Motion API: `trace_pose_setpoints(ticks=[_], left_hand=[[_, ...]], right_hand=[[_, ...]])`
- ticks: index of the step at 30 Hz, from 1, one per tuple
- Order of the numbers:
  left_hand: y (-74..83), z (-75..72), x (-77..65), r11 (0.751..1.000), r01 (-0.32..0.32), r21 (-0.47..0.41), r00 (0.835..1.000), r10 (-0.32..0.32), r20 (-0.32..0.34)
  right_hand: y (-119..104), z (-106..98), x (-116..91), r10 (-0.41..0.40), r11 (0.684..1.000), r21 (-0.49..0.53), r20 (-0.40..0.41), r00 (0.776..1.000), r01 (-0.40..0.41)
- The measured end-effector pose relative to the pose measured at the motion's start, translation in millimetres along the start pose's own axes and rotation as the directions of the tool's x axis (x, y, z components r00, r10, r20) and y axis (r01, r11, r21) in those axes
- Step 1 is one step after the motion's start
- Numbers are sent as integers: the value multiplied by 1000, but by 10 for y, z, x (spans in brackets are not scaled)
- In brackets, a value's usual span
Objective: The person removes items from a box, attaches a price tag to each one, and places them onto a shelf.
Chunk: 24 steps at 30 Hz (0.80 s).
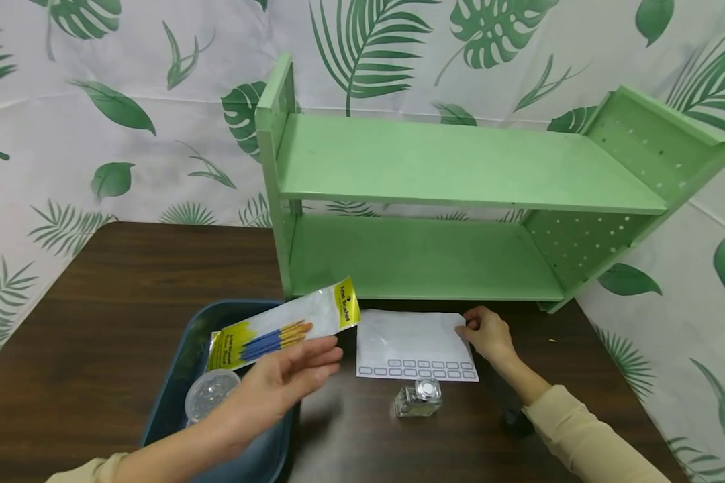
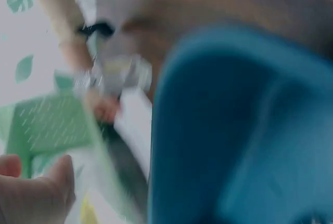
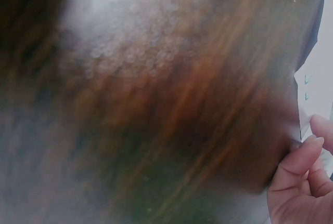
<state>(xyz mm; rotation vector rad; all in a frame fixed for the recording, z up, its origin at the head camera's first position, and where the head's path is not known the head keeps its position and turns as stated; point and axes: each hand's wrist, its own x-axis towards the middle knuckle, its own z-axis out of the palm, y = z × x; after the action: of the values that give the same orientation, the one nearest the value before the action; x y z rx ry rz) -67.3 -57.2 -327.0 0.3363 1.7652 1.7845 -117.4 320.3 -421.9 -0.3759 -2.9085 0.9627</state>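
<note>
With thumb and fingers, my right hand (image 1: 489, 335) pinches the upper right corner of a white sheet (image 1: 411, 339) with a grid of small printed boxes along its near edge. The right wrist view shows the fingertips (image 3: 307, 154) at the sheet's edge. My left hand (image 1: 299, 372), fingers extended, hovers over the right side of a dark blue tray (image 1: 172, 376). Just beyond it, a packet of artist brushes (image 1: 284, 329) lies slanted across the tray, its yellow top end past the rim. A clear round container (image 1: 210, 394) in the tray is partly hidden by my left forearm.
A small glass bottle (image 1: 419, 398) stands on the dark wooden table (image 1: 97, 322), just in front of the sheet. Behind the sheet rises a green two-tier shelf (image 1: 423, 258). A leaf-print cloth (image 1: 175, 134) hangs at the back.
</note>
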Motion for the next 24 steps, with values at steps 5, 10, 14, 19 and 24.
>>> trace_pose_setpoints(ticks=[5, 10, 14, 19, 24], left_hand=[[-147, 310, 328, 985, 170, -24, 985, -170, 4], [-271, 438, 596, 971, 235, 52, 966, -227, -126], [-338, 457, 756, 964, 233, 132, 949, -195, -247], [-369, 467, 906, 959, 241, 151, 935, -189, -299], [-379, 491, 992, 956, 249, 152, 928, -191, -319]], right_hand=[[16, -6, 10, 5, 1000, 8, -3, 1000, -5], [1, -1, 14, 14, 1000, 26, 7, 1000, -14], [-8, 5, 12, 19, 999, 27, 12, 1000, -19], [-7, 0, 2, 22, 999, 32, 14, 1000, -22], [-1, -1, 10, 25, 999, 33, 9, 1000, -25]])
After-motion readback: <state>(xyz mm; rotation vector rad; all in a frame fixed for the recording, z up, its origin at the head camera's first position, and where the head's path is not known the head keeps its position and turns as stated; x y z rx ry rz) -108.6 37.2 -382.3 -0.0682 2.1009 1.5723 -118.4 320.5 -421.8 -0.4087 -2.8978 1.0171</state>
